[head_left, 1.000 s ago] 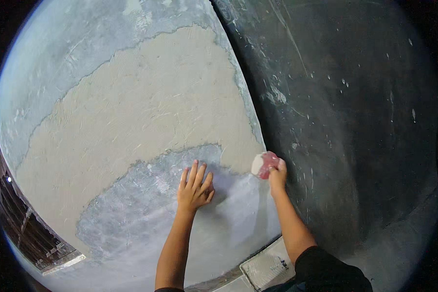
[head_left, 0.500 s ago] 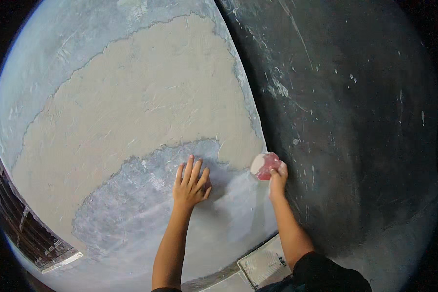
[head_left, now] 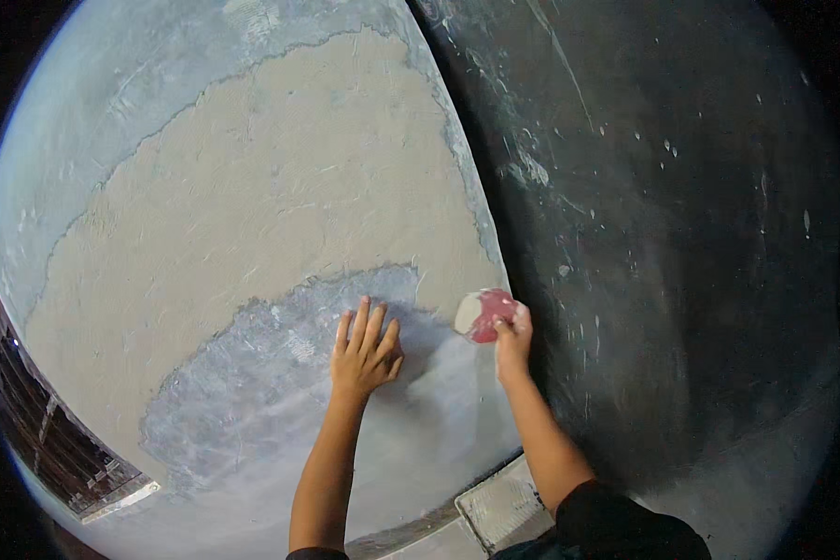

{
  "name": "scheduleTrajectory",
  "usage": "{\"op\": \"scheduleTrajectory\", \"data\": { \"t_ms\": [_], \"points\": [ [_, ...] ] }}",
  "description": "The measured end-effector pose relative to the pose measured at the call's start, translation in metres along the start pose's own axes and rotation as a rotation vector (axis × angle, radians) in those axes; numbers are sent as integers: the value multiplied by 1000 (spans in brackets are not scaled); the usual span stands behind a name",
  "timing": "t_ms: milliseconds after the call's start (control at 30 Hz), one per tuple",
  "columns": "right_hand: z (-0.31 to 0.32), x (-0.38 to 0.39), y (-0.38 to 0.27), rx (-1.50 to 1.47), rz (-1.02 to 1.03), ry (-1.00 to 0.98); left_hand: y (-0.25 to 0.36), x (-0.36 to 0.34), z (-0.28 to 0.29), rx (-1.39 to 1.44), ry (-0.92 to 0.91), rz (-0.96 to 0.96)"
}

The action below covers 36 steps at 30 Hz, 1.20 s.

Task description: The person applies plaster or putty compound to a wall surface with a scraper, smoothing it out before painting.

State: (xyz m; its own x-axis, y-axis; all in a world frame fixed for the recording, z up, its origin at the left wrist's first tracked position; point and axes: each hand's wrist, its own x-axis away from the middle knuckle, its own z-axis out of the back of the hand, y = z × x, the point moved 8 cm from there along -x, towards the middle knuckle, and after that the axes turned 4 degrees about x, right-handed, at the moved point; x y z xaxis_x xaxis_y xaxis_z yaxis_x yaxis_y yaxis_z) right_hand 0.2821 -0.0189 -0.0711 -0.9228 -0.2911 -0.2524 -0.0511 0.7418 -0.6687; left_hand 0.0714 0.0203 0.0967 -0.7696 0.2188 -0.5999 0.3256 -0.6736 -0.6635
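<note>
A light blue-grey curved panel [head_left: 411,411], like a vehicle's bodywork, fills the left and middle. A broad arched patch of beige filler [head_left: 280,177] covers much of it, marked with smear lines. My left hand [head_left: 366,355] lies on the bare scuffed area below the patch, fingers spread, holding nothing. My right hand [head_left: 515,341] grips a red, rounded filler spreader [head_left: 495,313], with pale filler covering its left part. The spreader is at the lower right end of the patch, near the panel's right edge. Whether it touches the panel is hard to tell.
A dark grey floor [head_left: 681,280] with pale splashes and drips lies to the right, beyond the panel's edge. A pale, lamp-like rectangular piece [head_left: 499,509] sits below my right forearm. At the far left is a dark slatted opening [head_left: 47,420].
My right hand and the spreader have moved a little to the left, inward from the panel's edge. My left hand has stayed in place.
</note>
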Motion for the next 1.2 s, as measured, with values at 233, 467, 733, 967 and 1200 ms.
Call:
{"op": "scheduleTrajectory", "data": {
  "t_ms": [233, 467, 733, 967, 1200],
  "points": [
    [64, -5, 34, 89, -93, 254, 3, -1, -2, -10, -5, -18],
    [8, 0, 4, 154, 7, 52, 1, -1, -4, 2, -26, -14],
    [28, 7, 15, 80, 25, 110, 1, -1, -5, 16, -11, -13],
    [50, 3, 33, 73, -64, 163, 3, -5, 4, 13, -11, 17],
    [23, 1, 24, 300, -17, 60, 2, -3, 0, 15, -1, -1]
  ]
}}
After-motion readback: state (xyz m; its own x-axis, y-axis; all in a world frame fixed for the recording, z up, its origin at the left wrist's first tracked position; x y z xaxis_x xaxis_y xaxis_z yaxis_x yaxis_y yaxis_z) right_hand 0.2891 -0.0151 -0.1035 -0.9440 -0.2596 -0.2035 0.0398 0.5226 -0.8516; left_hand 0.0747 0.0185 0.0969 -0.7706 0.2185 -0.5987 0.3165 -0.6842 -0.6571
